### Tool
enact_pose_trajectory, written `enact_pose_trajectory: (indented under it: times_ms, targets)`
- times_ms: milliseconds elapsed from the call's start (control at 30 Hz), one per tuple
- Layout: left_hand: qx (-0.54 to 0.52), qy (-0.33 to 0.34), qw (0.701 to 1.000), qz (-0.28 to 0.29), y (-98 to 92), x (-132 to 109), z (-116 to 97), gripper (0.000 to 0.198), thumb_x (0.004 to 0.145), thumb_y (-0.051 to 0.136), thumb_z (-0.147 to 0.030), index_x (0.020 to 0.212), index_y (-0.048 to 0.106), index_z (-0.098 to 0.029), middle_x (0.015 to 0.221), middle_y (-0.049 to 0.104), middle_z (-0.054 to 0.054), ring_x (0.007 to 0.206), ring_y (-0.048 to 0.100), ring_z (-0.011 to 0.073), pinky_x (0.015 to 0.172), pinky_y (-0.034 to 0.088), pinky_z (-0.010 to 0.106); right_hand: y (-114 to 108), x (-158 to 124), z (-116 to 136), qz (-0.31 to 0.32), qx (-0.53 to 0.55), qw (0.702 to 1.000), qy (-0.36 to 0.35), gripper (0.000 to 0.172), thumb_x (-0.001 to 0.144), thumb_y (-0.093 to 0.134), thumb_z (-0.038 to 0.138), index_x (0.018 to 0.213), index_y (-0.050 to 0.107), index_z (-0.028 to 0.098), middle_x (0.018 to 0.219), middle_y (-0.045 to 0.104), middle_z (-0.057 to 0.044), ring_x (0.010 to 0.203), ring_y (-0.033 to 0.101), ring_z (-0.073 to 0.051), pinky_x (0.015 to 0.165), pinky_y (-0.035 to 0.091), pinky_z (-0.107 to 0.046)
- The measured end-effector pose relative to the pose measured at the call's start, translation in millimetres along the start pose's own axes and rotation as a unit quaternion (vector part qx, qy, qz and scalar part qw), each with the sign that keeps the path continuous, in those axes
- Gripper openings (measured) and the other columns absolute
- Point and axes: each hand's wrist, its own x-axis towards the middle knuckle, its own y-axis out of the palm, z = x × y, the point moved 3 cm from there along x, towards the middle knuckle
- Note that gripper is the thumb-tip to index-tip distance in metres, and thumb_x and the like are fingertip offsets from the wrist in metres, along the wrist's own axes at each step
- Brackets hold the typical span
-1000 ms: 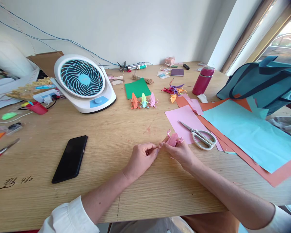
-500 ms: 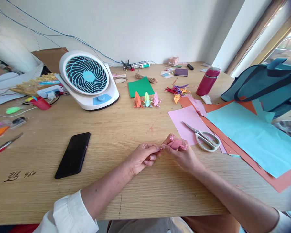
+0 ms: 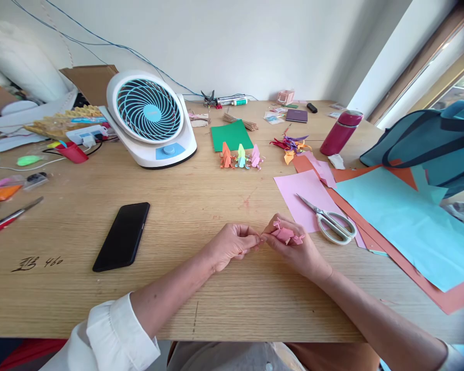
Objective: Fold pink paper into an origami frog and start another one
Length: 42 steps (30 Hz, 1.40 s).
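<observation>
A small pink folded paper figure rests in my right hand, whose fingers curl around it just above the wooden table. My left hand pinches the figure's left tip with thumb and fingers closed. Both hands meet at the table's middle front. Three finished paper figures, orange, green and pink, stand in a row further back.
White-handled scissors lie on a pink sheet right of my hands. Blue and orange sheets, a teal bag and a red bottle fill the right side. A black phone and a fan sit left.
My hands stay together on the pink figure, turning it slightly flatter. The view has shifted, so everything sits a little further right in the picture.
</observation>
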Motion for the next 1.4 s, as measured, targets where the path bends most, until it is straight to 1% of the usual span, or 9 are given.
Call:
enact_pose_trajectory:
  times_ms: [167, 300, 467, 533, 633, 767, 900, 1100, 1400]
  targets:
    - [0.096, 0.067, 0.993, -0.017, 0.8, -3.2, -4.2, 0.029, 0.072, 0.07, -0.042, 0.068, 0.061, -0.014, 0.059, 0.054, -0.003, 0.045, 0.033, 0.0039, 0.043, 0.021, 0.02, 5.7, -2.3, -17.0, -0.029, 0.071, 0.994, 0.076, 0.026, 0.087, 0.067, 0.035, 0.066, 0.056, 0.022, 0.067, 0.054, 0.002, 0.064, 0.048, -0.015, 0.068, 0.042, -0.031]
    - [0.175, 0.123, 0.976, -0.04, -1.3, -2.3, -4.1, 0.025, 0.073, 0.07, -0.038, 0.072, 0.066, -0.013, 0.06, 0.053, -0.003, 0.053, 0.041, 0.007, 0.051, 0.028, 0.021, 10.1, -2.9, -23.7, -0.037, 0.106, 0.988, 0.107, 0.036, 0.084, 0.069, 0.041, 0.061, 0.049, 0.022, 0.059, 0.048, 0.004, 0.057, 0.041, -0.012, 0.062, 0.04, -0.03]
    - [0.199, 0.16, 0.966, -0.037, -3.3, 0.6, -1.8, 0.03, 0.078, 0.068, -0.042, 0.07, 0.065, -0.013, 0.064, 0.056, -0.002, 0.059, 0.044, 0.0089, 0.055, 0.032, 0.022, 7.8, 1.7, -21.5, -0.025, 0.132, 0.979, 0.153, 0.054, 0.074, 0.074, 0.055, 0.052, 0.037, 0.022, 0.052, 0.039, 0.005, 0.053, 0.032, -0.01, 0.052, 0.036, -0.028]
    - [0.212, 0.167, 0.962, -0.037, -4.3, 1.1, -2.2, 0.033, 0.08, 0.067, -0.045, 0.069, 0.064, -0.014, 0.063, 0.055, -0.002, 0.057, 0.042, 0.0086, 0.054, 0.031, 0.021, 4.8, 2.8, -21.3, -0.008, 0.15, 0.971, 0.186, 0.055, 0.072, 0.073, 0.061, 0.053, 0.039, 0.021, 0.052, 0.04, 0.004, 0.053, 0.034, -0.01, 0.048, 0.034, -0.026]
    - [0.239, 0.171, 0.955, -0.035, -5.7, 0.8, -3.9, 0.034, 0.082, 0.065, -0.046, 0.068, 0.063, -0.015, 0.06, 0.052, -0.003, 0.054, 0.039, 0.008, 0.052, 0.028, 0.022, 0.6, 2.6, -22.7, 0.03, 0.178, 0.956, 0.231, 0.049, 0.075, 0.07, 0.063, 0.063, 0.054, 0.019, 0.058, 0.047, 0.002, 0.056, 0.042, -0.011, 0.046, 0.036, -0.024]
    - [0.254, 0.184, 0.949, -0.019, -4.0, -2.6, -7.9, 0.031, 0.084, 0.062, -0.04, 0.066, 0.056, -0.016, 0.057, 0.046, -0.005, 0.051, 0.036, 0.0073, 0.05, 0.027, 0.021, -4.0, 3.6, -26.1, 0.041, 0.193, 0.954, 0.225, 0.049, 0.078, 0.067, 0.063, 0.065, 0.061, 0.017, 0.061, 0.054, -0.001, 0.06, 0.05, -0.013, 0.049, 0.041, -0.025]
    - [0.273, 0.225, 0.935, -0.009, 0.5, -6.0, -10.1, 0.031, 0.087, 0.058, -0.038, 0.067, 0.049, -0.017, 0.059, 0.041, -0.006, 0.053, 0.033, 0.0072, 0.051, 0.027, 0.021, -4.9, 4.5, -31.0, 0.041, 0.184, 0.954, 0.233, 0.048, 0.078, 0.068, 0.062, 0.068, 0.065, 0.015, 0.06, 0.058, -0.001, 0.054, 0.048, -0.01, 0.047, 0.037, -0.024]
    - [0.309, 0.26, 0.914, -0.033, 1.1, -1.6, -5.1, 0.027, 0.087, 0.057, -0.031, 0.068, 0.043, -0.018, 0.062, 0.039, -0.007, 0.055, 0.033, 0.0067, 0.051, 0.027, 0.02, -5.4, 4.7, -31.9, 0.034, 0.184, 0.953, 0.237, 0.052, 0.073, 0.07, 0.065, 0.076, 0.067, 0.013, 0.059, 0.057, 0.0, 0.051, 0.047, -0.009, 0.045, 0.035, -0.023]
    - [0.343, 0.308, 0.886, -0.048, 3.4, -6.0, -4.5, 0.026, 0.086, 0.057, -0.023, 0.065, 0.042, -0.018, 0.059, 0.039, -0.007, 0.054, 0.033, 0.0066, 0.051, 0.027, 0.02, -3.6, 5.9, -24.5, 0.055, 0.186, 0.953, 0.232, 0.054, 0.07, 0.07, 0.068, 0.071, 0.063, 0.014, 0.053, 0.05, 0.003, 0.048, 0.043, -0.008, 0.043, 0.034, -0.023]
